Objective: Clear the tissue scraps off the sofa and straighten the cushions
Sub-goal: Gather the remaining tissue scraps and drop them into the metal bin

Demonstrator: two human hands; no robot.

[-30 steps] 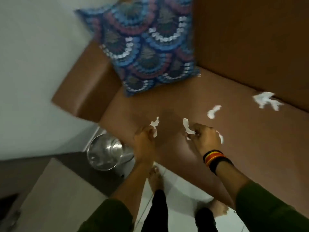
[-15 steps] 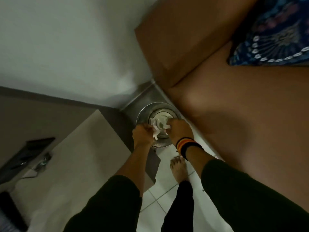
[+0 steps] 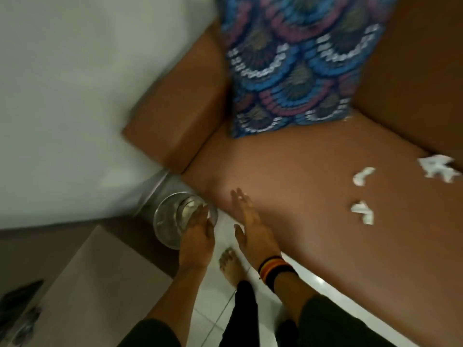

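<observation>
Three white tissue scraps lie on the brown sofa seat [image 3: 288, 171] at the right: a small one [image 3: 362, 175], a larger torn one [image 3: 437, 169] near the backrest, and another [image 3: 363, 212] closer to the front edge. A blue patterned cushion [image 3: 298, 63] leans in the sofa's left corner. My left hand [image 3: 198, 234] hangs over the rim of the metal bin [image 3: 172, 221], fingers apart and empty. My right hand [image 3: 250, 221], wearing striped wristbands, is flat and open over the seat's front left corner. Pale scraps show blurred inside the bin.
The sofa's armrest [image 3: 175, 116] stands against a white wall [image 3: 75, 96]. A grey-beige cabinet top [image 3: 87, 284] sits at the lower left beside the bin. My bare foot [image 3: 230, 266] stands on white floor tiles in front of the sofa.
Both hands carried scraps from the seat to the bin and let them go. Now both are empty, and the right one has moved back over the seat.
</observation>
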